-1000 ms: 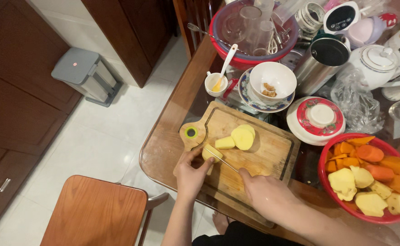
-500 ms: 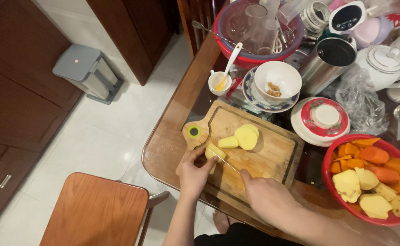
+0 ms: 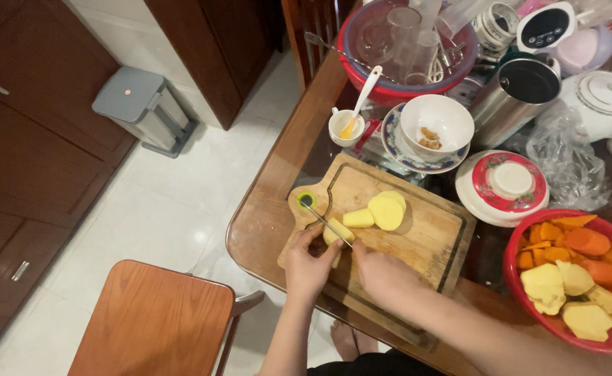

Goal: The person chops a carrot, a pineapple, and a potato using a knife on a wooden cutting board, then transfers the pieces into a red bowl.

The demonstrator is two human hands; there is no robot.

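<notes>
A wooden cutting board [image 3: 431,237] lies on the glass-topped table. My left hand [image 3: 308,263] pins a pale yellow potato piece [image 3: 336,230] at the board's near left edge. My right hand [image 3: 381,273] grips a knife [image 3: 325,221] whose thin blade rests across that piece, pointing toward the board's handle hole. A small cut chunk [image 3: 358,218] and a larger round potato half [image 3: 387,209] lie just beyond, in the middle of the board.
A red bowl [image 3: 513,278] at right holds carrot and potato chunks. Behind the board stand a white bowl on a plate [image 3: 436,123], a small cup with a spoon [image 3: 343,126], a lidded pot [image 3: 503,186], and a red basin [image 3: 407,49]. A wooden chair [image 3: 153,320] is at lower left.
Both hands have shifted slightly left along the board with the potato piece, and the knife blade now lies across it, closer to the handle hole.
</notes>
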